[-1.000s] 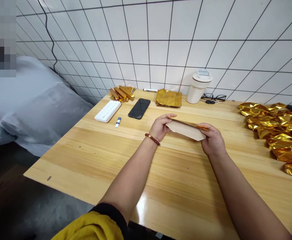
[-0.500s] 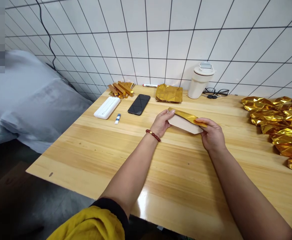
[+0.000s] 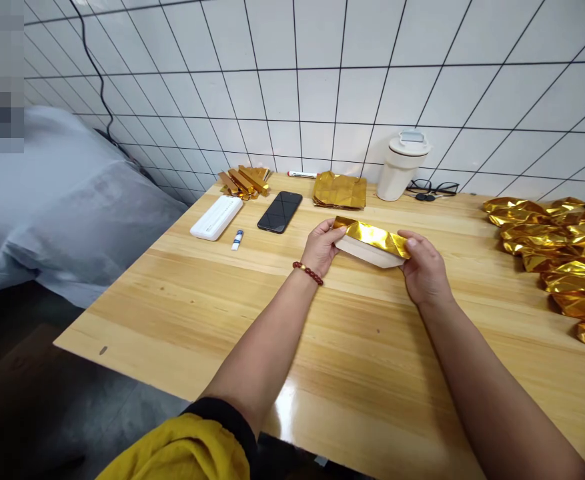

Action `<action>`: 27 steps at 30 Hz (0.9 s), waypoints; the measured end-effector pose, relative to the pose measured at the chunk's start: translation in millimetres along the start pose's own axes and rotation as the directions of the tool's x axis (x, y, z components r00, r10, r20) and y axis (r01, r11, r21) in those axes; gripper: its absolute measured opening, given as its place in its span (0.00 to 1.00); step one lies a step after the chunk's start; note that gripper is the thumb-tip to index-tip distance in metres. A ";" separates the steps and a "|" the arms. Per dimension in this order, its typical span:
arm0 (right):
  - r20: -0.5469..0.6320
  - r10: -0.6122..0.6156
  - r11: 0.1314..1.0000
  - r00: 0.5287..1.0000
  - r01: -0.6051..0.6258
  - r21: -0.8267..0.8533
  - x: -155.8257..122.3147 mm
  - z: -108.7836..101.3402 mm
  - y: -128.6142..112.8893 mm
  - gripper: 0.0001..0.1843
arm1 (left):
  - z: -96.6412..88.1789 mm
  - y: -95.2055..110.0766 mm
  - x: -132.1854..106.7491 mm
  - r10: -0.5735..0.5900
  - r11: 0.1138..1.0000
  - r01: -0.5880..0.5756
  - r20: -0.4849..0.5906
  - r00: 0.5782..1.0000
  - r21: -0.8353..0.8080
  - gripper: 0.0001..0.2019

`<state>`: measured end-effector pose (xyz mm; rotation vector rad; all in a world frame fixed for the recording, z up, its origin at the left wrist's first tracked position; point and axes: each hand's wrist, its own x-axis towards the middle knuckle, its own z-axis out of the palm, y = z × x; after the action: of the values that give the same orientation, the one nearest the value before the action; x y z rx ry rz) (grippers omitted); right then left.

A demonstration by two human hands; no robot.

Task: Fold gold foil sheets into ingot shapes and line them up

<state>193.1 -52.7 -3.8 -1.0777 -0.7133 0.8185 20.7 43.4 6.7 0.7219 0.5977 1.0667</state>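
Observation:
Both my hands hold a folded sheet of gold foil paper [image 3: 372, 240] just above the wooden table [image 3: 322, 333]. Its shiny gold face lies on top and its pale back shows along the near edge. My left hand [image 3: 321, 248], with a red bead bracelet at the wrist, pinches the sheet's left end. The right end is gripped by my right hand [image 3: 425, 270], whose fingers curl over the gold face.
Along the back stand a white lidded cup [image 3: 399, 165], black glasses [image 3: 432, 189], a stack of gold sheets [image 3: 339, 191], a marker pen [image 3: 301, 175] and folded gold pieces [image 3: 245, 181]. A black phone [image 3: 279, 212], a white power bank [image 3: 216, 217] and a small tube [image 3: 237, 239] lie left. Finished gold pieces [image 3: 557, 243] pile at right.
The gold face of the sheet has been folded over toward me, covering more of the pale back. Both hands stayed on its ends.

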 end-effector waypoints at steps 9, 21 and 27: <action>0.003 0.017 0.998 1.000 -0.017 -0.057 0.1 2.3 9.2 0.18 | 6.5 2.1 -8.2 0.006 0.999 -0.009 0.070 0.998 0.051 0.31; 0.066 0.022 0.985 0.998 -0.010 -0.172 -5.6 5.8 5.4 0.19 | 4.2 1.2 -0.9 0.002 0.990 -0.011 -0.066 0.998 -0.142 0.18; 0.193 0.042 0.931 0.980 0.032 -0.364 -9.5 7.4 6.3 0.20 | 6.9 -2.5 -5.3 0.027 0.999 -0.027 -0.003 1.000 -0.023 0.23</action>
<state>180.7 -55.8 -8.4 -1.3435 -1.0628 0.8232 25.3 36.1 9.6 0.7101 0.5782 1.0977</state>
